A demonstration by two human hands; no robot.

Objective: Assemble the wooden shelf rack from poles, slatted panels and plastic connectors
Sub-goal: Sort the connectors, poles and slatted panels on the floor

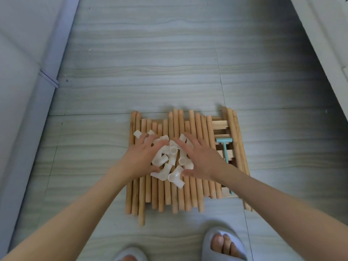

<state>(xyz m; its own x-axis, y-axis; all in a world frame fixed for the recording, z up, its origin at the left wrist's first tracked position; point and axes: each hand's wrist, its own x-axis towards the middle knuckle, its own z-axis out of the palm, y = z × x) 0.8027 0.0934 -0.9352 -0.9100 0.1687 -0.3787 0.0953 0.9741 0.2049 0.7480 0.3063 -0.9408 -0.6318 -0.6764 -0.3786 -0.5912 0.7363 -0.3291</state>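
Observation:
Several wooden poles [195, 187] lie side by side on the floor, on top of slatted panels [219, 125] that show at their right. A heap of white plastic connectors [170, 162] sits on the poles. My left hand [140, 159] rests on the left side of the heap with fingers spread over the connectors. My right hand [201, 157] lies on the right side, fingers spread and reaching across the pile. The two hands cup the heap between them; neither clearly grips one piece.
A teal plastic mallet [226, 153] lies on the slatted panels at the right. Grey tiled floor [169, 72] surrounds the pile. A pale sofa edge [28, 91] runs along the left. White furniture is at top right. My slippered feet [224, 245] stand near the poles' front ends.

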